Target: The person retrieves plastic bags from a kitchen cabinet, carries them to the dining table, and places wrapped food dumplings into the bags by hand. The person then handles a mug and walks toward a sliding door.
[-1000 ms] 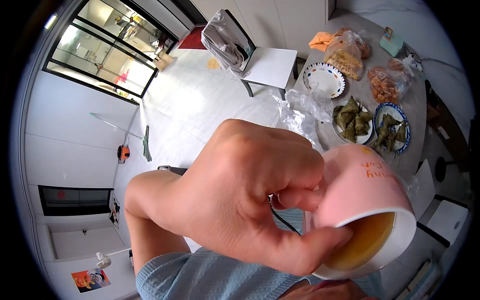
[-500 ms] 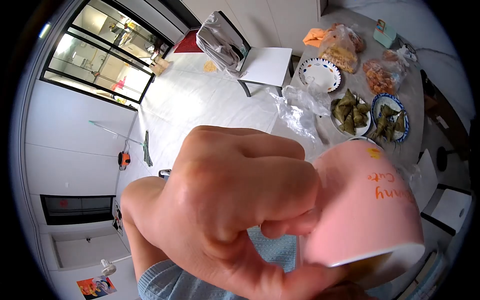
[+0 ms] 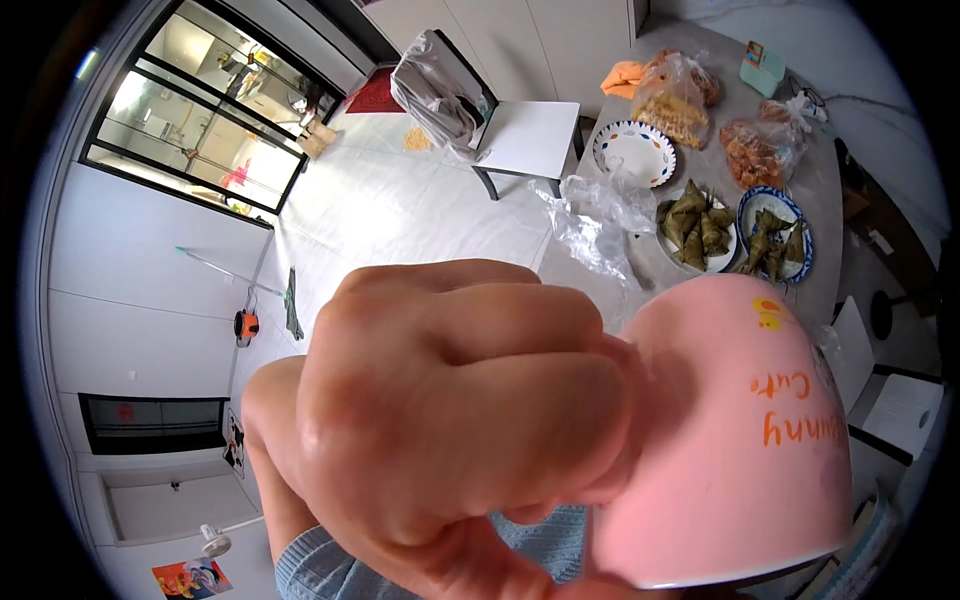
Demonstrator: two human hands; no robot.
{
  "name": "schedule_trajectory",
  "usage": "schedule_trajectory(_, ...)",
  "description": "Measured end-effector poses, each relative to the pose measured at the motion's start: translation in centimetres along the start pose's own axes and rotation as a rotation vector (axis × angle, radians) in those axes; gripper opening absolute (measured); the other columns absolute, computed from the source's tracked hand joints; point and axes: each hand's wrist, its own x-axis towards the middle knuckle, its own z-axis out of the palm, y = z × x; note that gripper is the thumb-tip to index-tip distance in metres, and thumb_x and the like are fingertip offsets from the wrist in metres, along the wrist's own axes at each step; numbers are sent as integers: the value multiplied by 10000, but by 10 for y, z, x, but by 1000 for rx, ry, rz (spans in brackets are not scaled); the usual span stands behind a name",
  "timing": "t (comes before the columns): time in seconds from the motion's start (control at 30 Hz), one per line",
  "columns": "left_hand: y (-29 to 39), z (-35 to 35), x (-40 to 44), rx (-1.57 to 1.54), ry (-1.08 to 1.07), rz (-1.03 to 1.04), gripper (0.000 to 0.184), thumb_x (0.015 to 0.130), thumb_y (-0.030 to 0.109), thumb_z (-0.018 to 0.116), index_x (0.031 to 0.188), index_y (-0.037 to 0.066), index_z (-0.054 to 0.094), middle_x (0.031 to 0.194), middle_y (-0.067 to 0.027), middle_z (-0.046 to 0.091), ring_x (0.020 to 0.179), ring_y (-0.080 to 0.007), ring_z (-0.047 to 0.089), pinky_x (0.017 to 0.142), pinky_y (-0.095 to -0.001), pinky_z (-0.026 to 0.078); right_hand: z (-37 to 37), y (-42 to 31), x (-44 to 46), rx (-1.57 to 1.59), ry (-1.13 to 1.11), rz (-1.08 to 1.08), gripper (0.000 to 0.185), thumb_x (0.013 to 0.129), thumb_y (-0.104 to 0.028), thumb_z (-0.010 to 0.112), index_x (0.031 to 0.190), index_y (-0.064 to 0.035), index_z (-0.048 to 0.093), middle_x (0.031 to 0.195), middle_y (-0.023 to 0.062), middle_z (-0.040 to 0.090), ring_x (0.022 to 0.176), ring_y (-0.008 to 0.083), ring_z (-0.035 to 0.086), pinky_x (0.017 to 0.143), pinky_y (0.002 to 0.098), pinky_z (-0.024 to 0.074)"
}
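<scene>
My left hand (image 3: 460,400) is large and close to the camera, its fingers curled on the left side of a pink mug (image 3: 720,440). The thumb lies low, near the rim. The handle itself is hidden behind the fingers. The mug is tipped strongly, its base pointing away from me and its white rim toward me. Orange lettering and a small yellow picture appear upside down on its side. The mug's inside does not show. My right hand is not in view.
Beyond the mug, a grey table (image 3: 815,200) bears leaf-wrapped dumplings (image 3: 695,225) on plates, a patterned plate (image 3: 635,155), bagged food (image 3: 755,150) and a crumpled clear plastic bag (image 3: 600,225). A white chair (image 3: 530,135) stands behind. Light blue knit cloth (image 3: 350,565) shows below.
The mug has tipped further in my left hand, its rim turning under so that the inside no longer shows. My hand has shifted slightly left.
</scene>
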Motion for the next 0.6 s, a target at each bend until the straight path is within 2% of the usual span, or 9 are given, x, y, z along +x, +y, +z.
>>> schedule_trajectory(0.6,4,-9,-11,39,48,30,575,589,662,699,574,119,508,538,0,421,418,-73,335,321,-198,262,10,-8,33,-2,47,1,475,804,-276,526,1155,43,523,1132,260,554,1034,388,551,841,467,465)
